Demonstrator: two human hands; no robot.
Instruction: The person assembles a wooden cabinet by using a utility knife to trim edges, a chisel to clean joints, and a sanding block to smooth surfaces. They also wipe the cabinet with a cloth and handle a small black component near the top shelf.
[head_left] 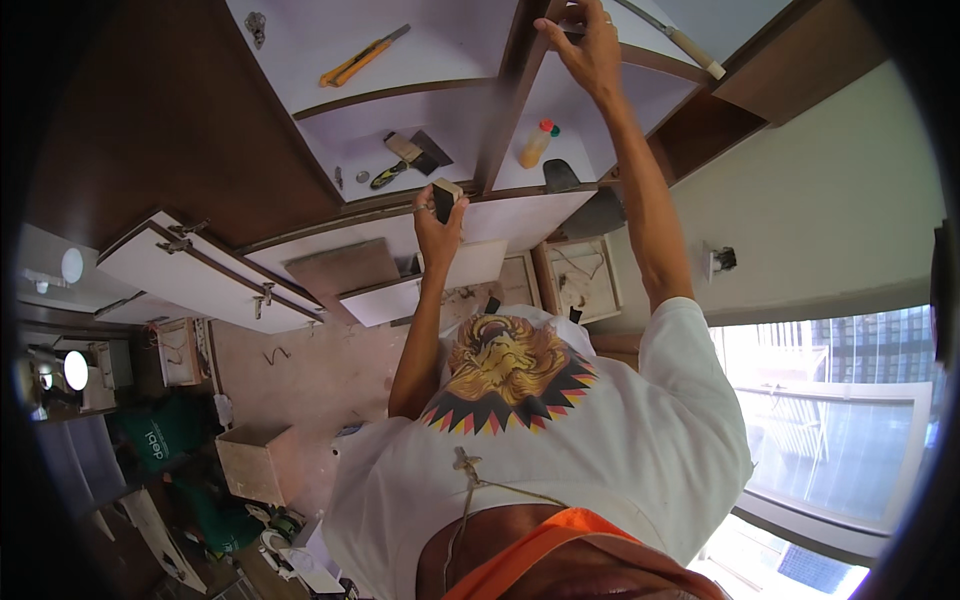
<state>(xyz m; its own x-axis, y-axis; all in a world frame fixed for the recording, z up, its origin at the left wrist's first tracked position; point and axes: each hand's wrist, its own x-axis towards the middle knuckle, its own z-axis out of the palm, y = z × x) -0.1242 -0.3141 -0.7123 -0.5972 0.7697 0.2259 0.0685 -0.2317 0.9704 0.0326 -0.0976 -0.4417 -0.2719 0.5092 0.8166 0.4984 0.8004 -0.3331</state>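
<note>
My left hand [438, 232] is closed round a small beige-and-black block [446, 198], just below the front edge of a wall cabinet [400, 105]. My right hand [588, 50] reaches up to the cabinet's brown upright divider [517, 75], its fingers curled; what they hold, if anything, is hidden. In the lower compartment near my left hand lie scrapers [410, 152], one with a green-and-black handle. The compartment above has an orange utility knife [362, 58]. Below my right hand stands a small yellowish bottle [538, 145] with a red top. A wooden-handled tool [690, 50] lies on the upper right shelf.
White doors with metal hinges [215, 270] hang at the left. Loose panels [345, 275] lie below the cabinet. A cardboard-coloured box [258, 462] and green bags [165, 430] are on the floor at lower left. A bright window [830, 440] is at the right, below a wall socket [718, 260].
</note>
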